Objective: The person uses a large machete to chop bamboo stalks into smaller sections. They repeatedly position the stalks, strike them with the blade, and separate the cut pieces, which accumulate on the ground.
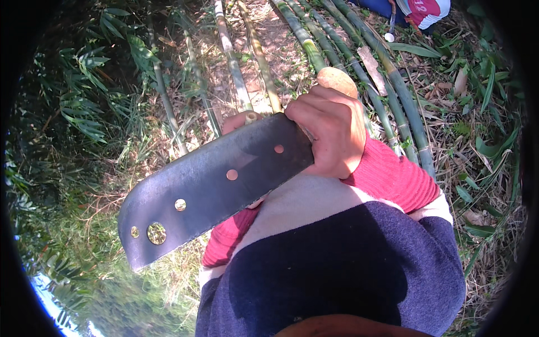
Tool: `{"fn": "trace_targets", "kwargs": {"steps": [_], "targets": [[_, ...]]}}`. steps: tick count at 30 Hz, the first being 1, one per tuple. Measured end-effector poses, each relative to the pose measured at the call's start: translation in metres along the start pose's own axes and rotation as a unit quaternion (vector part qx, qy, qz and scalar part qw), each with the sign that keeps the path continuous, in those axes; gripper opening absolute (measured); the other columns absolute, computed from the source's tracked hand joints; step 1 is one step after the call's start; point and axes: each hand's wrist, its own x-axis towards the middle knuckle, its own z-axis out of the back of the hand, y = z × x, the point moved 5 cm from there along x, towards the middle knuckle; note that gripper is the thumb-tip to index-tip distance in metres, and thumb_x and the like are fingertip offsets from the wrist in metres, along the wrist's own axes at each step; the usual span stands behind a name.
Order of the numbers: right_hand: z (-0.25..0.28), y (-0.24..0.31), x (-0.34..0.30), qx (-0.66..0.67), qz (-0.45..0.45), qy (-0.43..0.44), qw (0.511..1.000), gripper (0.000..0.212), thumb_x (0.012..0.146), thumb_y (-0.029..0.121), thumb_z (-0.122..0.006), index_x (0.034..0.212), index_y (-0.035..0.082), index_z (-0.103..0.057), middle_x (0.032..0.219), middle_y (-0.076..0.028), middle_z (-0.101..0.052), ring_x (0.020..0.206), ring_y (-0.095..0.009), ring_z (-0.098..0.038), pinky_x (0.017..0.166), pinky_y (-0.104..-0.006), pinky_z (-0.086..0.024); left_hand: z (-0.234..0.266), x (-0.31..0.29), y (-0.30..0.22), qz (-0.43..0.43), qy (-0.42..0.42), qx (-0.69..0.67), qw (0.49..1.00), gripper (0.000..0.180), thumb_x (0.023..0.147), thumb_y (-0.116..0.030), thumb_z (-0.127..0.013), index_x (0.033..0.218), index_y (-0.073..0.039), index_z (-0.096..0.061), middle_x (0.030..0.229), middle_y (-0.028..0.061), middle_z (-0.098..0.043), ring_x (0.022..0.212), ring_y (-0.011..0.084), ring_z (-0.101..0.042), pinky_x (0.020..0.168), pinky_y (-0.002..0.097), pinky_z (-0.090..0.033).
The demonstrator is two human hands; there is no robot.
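My right hand [331, 129] is closed round the wooden handle [337, 81] of a broad machete [208, 188]. Its dark, wide blade has several round holes and stretches across my front toward the lower left. Behind the blade is my left hand [231, 123], mostly hidden, with a bit of it showing above the spine and another below the edge. A small pale cut end of bamboo [251, 117] sticks up beside its fingers, and the hand seems closed on this thin piece; the rest is out of sight behind the metal.
Long green bamboo poles [387, 73] lie to the right, running away from me. Thinner stalks [230, 53] stretch ahead over dry leaf litter. Leafy bamboo growth [84, 106] fills the left side. Another person [424, 14] is at the far right, beside a tool.
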Motion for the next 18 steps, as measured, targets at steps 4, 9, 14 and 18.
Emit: {"fn": "trace_targets", "kwargs": {"steps": [4,9,14,18], "targets": [[0.001,0.0,0.0,-0.02,0.0,-0.002,1.0,0.04,0.064,0.038,-0.078,0.078,0.004,-0.062,0.069,-0.008,-0.058,0.065,-0.028,-0.057,0.059,-0.0399,-0.047,-0.001,0.001,-0.005,-0.022,0.052,0.054,0.997,0.062,0.086,-0.026,-0.073,0.133,-0.003,-0.04,0.115,0.0116,-0.058,0.105,0.0198,-0.058,0.089,0.0341,-0.05],[-0.01,-0.018,0.002,-0.018,0.057,-0.007,0.998,0.036,0.065,0.033,-0.079,0.079,0.004,-0.062,0.069,-0.009,-0.057,0.063,-0.029,-0.056,0.057,-0.0399,-0.046,0.016,-0.011,0.015,0.005,-0.003,0.058,0.998,0.055,0.093,-0.025,-0.066,0.135,-0.002,-0.039,0.114,0.0127,-0.061,0.105,0.0198,-0.06,0.09,0.0341,-0.05],[0.019,-0.174,-0.02,-0.241,-0.34,0.034,0.908,0.037,0.076,0.04,-0.073,0.078,0.003,-0.071,0.063,-0.014,-0.065,0.062,-0.031,-0.067,0.061,-0.0402,-0.054,0.012,-0.016,-0.018,-0.057,-0.005,0.137,0.989,0.034,0.104,-0.036,-0.048,0.105,-0.003,-0.051,0.088,0.003,-0.051,0.074,0.0073,-0.041,0.067,0.022,-0.035],[0.017,-0.133,-0.019,-0.098,-0.305,0.032,0.947,0.031,0.073,0.038,-0.072,0.075,0.007,-0.07,0.061,-0.015,-0.064,0.06,-0.031,-0.067,0.058,-0.0428,-0.051,0.015,0.0,-0.008,-0.004,-0.032,0.111,0.993,0.035,0.105,-0.034,-0.047,0.111,-0.001,-0.055,0.09,0.0005,-0.049,0.076,0.0057,-0.04,0.069,0.0207,-0.033]]}}
